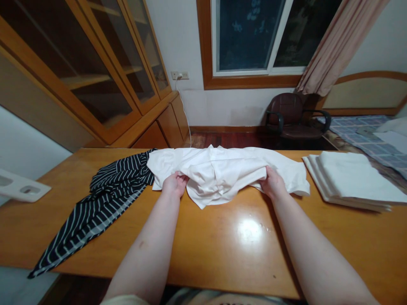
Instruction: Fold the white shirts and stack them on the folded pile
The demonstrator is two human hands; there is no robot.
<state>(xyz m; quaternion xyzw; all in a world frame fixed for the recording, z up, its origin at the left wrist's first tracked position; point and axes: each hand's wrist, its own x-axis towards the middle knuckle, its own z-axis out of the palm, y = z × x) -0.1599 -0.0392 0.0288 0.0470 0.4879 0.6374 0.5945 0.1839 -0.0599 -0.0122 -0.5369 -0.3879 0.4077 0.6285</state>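
Note:
A white garment (219,173), collared or shirt-like, lies bunched across the far part of the wooden table (216,250). My left hand (176,184) grips its near edge left of the middle, fingers curled into the cloth. On the other side my right hand (272,182) pinches the fabric, with the thumb on top. Between the hands the cloth sags toward me in loose folds. A black cloth with white stripes (117,190) touches the garment's left end and trails to the table's near left edge. Some of my fingertips are hidden under the fabric.
Folded white cloths (352,178) are stacked on the table's right side. A white plastic piece with slots (25,188) juts in at the left. Beyond the table stand a glass-door cabinet (95,84), a brown armchair (291,116) and a bed (365,131).

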